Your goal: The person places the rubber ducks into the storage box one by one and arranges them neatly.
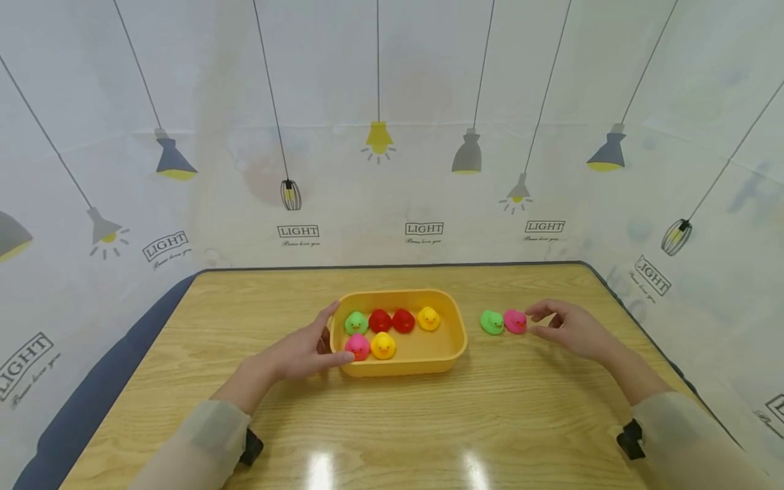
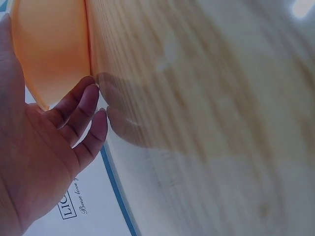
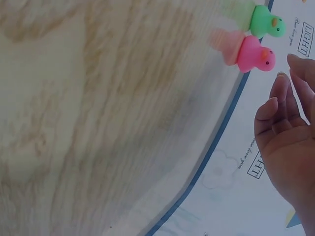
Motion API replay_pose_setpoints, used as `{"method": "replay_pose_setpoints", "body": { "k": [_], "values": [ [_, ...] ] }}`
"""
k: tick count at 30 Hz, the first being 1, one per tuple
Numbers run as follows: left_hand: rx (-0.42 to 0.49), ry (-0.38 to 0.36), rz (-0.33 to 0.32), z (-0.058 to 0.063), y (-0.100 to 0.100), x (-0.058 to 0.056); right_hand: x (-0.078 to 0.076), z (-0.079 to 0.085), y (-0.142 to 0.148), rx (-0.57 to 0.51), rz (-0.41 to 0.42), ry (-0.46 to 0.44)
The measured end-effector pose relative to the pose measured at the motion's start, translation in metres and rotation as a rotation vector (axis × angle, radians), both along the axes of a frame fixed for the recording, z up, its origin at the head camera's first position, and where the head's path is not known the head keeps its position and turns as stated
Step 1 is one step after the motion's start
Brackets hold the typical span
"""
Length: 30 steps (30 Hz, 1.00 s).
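An orange-yellow plastic tray (image 1: 398, 368) holds several small rubber ducks: a green duck (image 1: 356, 323), two red ones, two yellow ones and a pink duck (image 1: 360, 346). My left hand (image 1: 304, 350) holds the tray's left end, its thumb over the front rim beside that pink duck. In the left wrist view, its fingers bend along the outside of the tray wall (image 2: 54, 44). Right of the tray, another green duck (image 1: 492, 322) and another pink duck (image 1: 514, 321) stand side by side on the table. My right hand (image 1: 571, 329) is just right of this pink duck, thumb and fingers apart with nothing between them.
The wooden table (image 1: 392, 422) has a dark edge along its back and sides. Behind it hangs a pale cloth (image 1: 367, 204) printed with lamps and lettering. A black wrist strap (image 1: 631, 439) shows at the right sleeve.
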<state>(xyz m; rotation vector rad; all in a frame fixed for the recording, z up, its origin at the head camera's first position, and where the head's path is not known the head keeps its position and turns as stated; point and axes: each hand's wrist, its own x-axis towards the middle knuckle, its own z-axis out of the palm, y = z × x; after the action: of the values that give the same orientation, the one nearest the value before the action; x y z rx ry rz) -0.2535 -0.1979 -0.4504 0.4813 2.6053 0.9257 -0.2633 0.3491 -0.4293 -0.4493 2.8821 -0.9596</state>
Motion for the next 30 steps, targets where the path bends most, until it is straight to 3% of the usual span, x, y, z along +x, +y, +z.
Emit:
{"method": "replay_pose_setpoints", "body": {
  "k": [16, 30],
  "values": [
    [-0.016, 0.019, -0.007, 0.001, 0.0, 0.0, -0.024, -0.017, 0.0, -0.054, 0.031, -0.101],
    [-0.013, 0.013, -0.008, 0.004, 0.0, 0.002, -0.027, -0.02, -0.008, -0.088, 0.022, -0.123]
  ]
}}
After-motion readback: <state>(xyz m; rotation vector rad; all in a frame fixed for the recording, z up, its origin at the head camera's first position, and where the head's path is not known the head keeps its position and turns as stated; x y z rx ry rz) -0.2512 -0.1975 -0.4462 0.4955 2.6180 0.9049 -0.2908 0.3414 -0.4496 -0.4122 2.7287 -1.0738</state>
